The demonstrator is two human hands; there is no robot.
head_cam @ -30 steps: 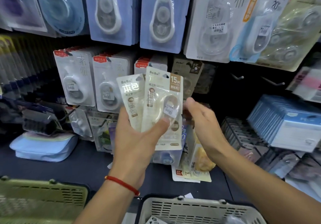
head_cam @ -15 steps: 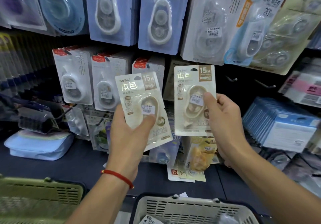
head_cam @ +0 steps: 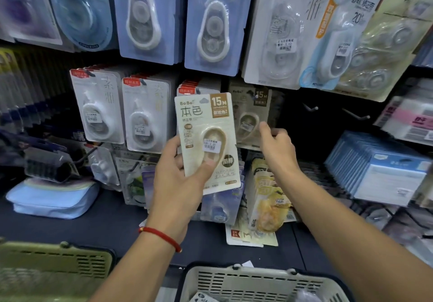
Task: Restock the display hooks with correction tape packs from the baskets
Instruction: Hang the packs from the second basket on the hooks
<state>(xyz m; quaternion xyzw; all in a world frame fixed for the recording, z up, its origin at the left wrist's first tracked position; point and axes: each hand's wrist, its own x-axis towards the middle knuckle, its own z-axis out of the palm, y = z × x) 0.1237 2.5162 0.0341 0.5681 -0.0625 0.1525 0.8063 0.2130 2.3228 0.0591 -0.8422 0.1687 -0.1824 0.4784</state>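
Since half a second ago, my right hand [head_cam: 276, 147] left its beige correction tape pack [head_cam: 250, 116] hanging on the hook, fingers curled empty beside it; my left hand [head_cam: 178, 179] grips another pack [head_cam: 207, 142] just left, bare hooks [head_cam: 310, 108] right.

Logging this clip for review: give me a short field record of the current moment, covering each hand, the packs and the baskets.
left hand: grips a beige correction tape pack, thumb on its blister
right hand: fingers curled beside the hung beige pack; contact unclear
empty hooks: two, right of the hung pack
baskets: green basket lower left, grey basket lower centre
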